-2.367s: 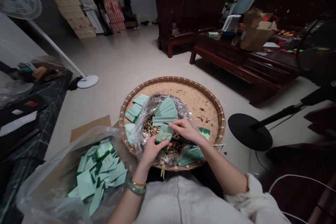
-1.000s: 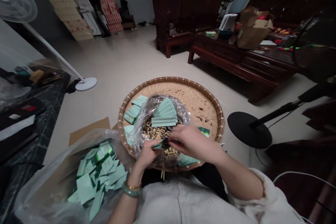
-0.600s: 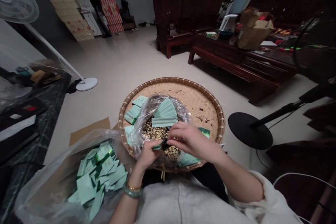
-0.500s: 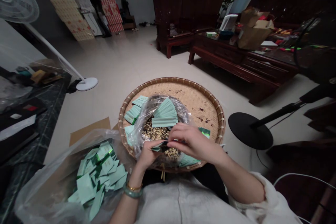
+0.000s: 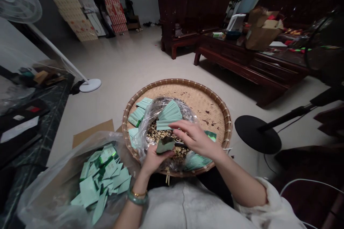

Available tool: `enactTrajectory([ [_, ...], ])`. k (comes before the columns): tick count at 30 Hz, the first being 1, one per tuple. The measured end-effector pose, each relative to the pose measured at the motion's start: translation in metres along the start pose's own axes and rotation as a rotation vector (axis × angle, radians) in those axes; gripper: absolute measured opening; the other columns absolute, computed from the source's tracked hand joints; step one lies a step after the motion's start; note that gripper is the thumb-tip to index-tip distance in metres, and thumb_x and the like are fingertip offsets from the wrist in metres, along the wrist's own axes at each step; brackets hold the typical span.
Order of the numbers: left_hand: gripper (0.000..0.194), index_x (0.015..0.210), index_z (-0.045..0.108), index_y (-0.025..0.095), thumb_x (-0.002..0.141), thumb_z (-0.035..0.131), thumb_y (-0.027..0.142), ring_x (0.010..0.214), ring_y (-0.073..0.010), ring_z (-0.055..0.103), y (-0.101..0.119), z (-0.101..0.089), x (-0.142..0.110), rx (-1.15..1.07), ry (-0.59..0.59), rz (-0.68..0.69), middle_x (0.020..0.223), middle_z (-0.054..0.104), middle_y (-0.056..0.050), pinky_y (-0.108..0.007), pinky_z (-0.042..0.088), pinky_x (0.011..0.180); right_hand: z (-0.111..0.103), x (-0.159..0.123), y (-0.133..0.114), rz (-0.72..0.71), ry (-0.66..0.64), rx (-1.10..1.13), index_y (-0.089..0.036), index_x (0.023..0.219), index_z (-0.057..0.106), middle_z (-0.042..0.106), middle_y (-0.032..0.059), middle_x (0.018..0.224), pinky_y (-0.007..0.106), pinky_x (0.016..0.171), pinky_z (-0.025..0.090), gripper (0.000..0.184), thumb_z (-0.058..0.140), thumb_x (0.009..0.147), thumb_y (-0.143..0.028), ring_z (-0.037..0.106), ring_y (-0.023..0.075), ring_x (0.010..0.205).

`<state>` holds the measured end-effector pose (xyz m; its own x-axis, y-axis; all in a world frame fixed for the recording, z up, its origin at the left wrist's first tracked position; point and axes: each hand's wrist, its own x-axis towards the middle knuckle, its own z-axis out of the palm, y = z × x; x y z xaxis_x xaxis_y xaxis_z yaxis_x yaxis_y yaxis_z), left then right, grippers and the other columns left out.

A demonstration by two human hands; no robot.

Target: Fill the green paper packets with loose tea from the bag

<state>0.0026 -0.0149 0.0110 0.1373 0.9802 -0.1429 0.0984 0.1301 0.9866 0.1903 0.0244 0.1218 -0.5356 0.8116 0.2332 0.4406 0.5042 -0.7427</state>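
Observation:
My left hand (image 5: 153, 159) grips a small green sachet (image 5: 166, 145), its mouth upward with dark material at the opening. Above the mix, my right hand (image 5: 195, 137) reaches its forefingers to a fanned stack of pale green sachets (image 5: 170, 114). A dark thin tool (image 5: 180, 144) runs out from under this hand, seemingly in its lower fingers; its working end is hidden. Both hands are over a clear plastic bag (image 5: 147, 114) of dark and pale chopped dry mix (image 5: 157, 132). The bag sits in a round woven bamboo tray (image 5: 206, 96).
More sachets (image 5: 137, 116) lie along the tray's left side, with others at its right. To the left, a plastic-lined box (image 5: 53, 182) holds several filled-looking sachets (image 5: 107, 175). A black fan base (image 5: 256, 134), a white fan base (image 5: 90, 85) and a wooden table (image 5: 242, 57) stand around.
The left hand has turned the sachet so its open end shows. My right hand has moved away from that sachet, up toward the fanned stack, its fingers straighter.

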Motion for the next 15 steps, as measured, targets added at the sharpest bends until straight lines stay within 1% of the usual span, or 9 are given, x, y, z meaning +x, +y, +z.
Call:
enactTrajectory([
  [2, 0.029, 0.078, 0.070, 0.011, 0.063, 0.077, 0.036, 0.062, -0.0207, 0.068, 0.002, 0.006, -0.002, -0.073, -0.044, -0.129, 0.070, 0.073, -0.007, -0.031, 0.054, 0.060, 0.005, 0.002, 0.001, 0.011, -0.036, -0.024, -0.019, 0.123, 0.053, 0.063, 0.0092, 0.113, 0.032, 0.086, 0.044, 0.038, 0.044, 0.093, -0.039, 0.057, 0.0186, 0.102],
  [4, 0.029, 0.076, 0.068, 0.010, 0.063, 0.077, 0.035, 0.054, -0.0183, 0.066, 0.007, 0.012, -0.004, -0.107, -0.106, -0.218, 0.062, 0.070, -0.005, -0.027, 0.052, 0.052, 0.012, 0.004, 0.005, 0.042, -0.057, -0.081, -0.017, 0.122, 0.054, 0.063, 0.0098, 0.110, 0.032, 0.083, 0.043, 0.045, 0.051, 0.089, -0.046, 0.057, 0.0200, 0.098],
  [5, 0.029, 0.075, 0.067, 0.010, 0.062, 0.078, 0.035, 0.053, -0.0176, 0.065, 0.010, 0.014, -0.005, -0.121, -0.132, -0.250, 0.060, 0.069, -0.004, -0.026, 0.051, 0.050, 0.017, 0.006, 0.009, 0.065, -0.058, -0.104, -0.017, 0.116, 0.059, 0.065, 0.0091, 0.104, 0.030, 0.079, 0.043, 0.044, 0.054, 0.086, -0.049, 0.057, 0.0196, 0.093],
  [6, 0.029, 0.074, 0.066, 0.011, 0.061, 0.078, 0.034, 0.052, -0.0174, 0.065, 0.014, 0.016, -0.006, -0.137, -0.159, -0.286, 0.059, 0.069, -0.004, -0.025, 0.051, 0.049, 0.022, 0.009, 0.013, 0.089, -0.059, -0.104, -0.016, 0.103, 0.064, 0.066, 0.0069, 0.095, 0.027, 0.073, 0.042, 0.039, 0.055, 0.085, -0.049, 0.058, 0.0178, 0.085],
  [7, 0.029, 0.073, 0.066, 0.011, 0.060, 0.079, 0.033, 0.053, -0.0174, 0.065, 0.017, 0.017, -0.008, -0.155, -0.180, -0.323, 0.059, 0.068, -0.004, -0.025, 0.051, 0.049, 0.027, 0.011, 0.019, 0.106, -0.072, -0.096, -0.016, 0.088, 0.067, 0.065, 0.0035, 0.080, 0.024, 0.065, 0.039, 0.035, 0.057, 0.084, -0.049, 0.056, 0.0151, 0.073],
  [9, 0.031, 0.075, 0.064, 0.011, 0.058, 0.080, 0.031, 0.054, -0.0177, 0.066, 0.021, 0.017, -0.012, -0.183, -0.206, -0.392, 0.063, 0.070, -0.004, -0.025, 0.051, 0.050, 0.037, 0.015, 0.031, 0.147, -0.059, -0.075, -0.015, 0.065, 0.064, 0.054, -0.0023, 0.057, 0.021, 0.055, 0.032, 0.036, 0.060, 0.083, -0.046, 0.046, 0.0106, 0.057],
  [10, 0.032, 0.075, 0.063, 0.012, 0.057, 0.080, 0.030, 0.055, -0.0177, 0.066, 0.022, 0.017, -0.013, -0.189, -0.214, -0.415, 0.066, 0.071, -0.005, -0.026, 0.051, 0.051, 0.041, 0.016, 0.038, 0.167, -0.038, -0.051, -0.014, 0.059, 0.061, 0.048, -0.0041, 0.052, 0.021, 0.052, 0.028, 0.038, 0.061, 0.082, -0.045, 0.041, 0.0092, 0.053],
  [12, 0.033, 0.076, 0.062, 0.012, 0.055, 0.081, 0.029, 0.055, -0.0178, 0.066, 0.021, 0.014, -0.016, -0.188, -0.224, -0.444, 0.067, 0.071, -0.005, -0.026, 0.052, 0.052, 0.047, 0.017, 0.049, 0.184, 0.003, 0.016, -0.014, 0.056, 0.059, 0.041, -0.0059, 0.048, 0.021, 0.049, 0.025, 0.039, 0.063, 0.081, -0.043, 0.035, 0.0078, 0.050],
  [15, 0.034, 0.076, 0.062, 0.012, 0.054, 0.082, 0.029, 0.059, -0.0188, 0.067, 0.016, 0.008, -0.016, -0.187, -0.243, -0.445, 0.066, 0.072, -0.006, -0.028, 0.053, 0.057, 0.051, 0.016, 0.058, 0.175, 0.026, 0.111, -0.013, 0.056, 0.059, 0.038, -0.0066, 0.049, 0.020, 0.048, 0.024, 0.039, 0.064, 0.080, -0.044, 0.033, 0.0073, 0.050],
])
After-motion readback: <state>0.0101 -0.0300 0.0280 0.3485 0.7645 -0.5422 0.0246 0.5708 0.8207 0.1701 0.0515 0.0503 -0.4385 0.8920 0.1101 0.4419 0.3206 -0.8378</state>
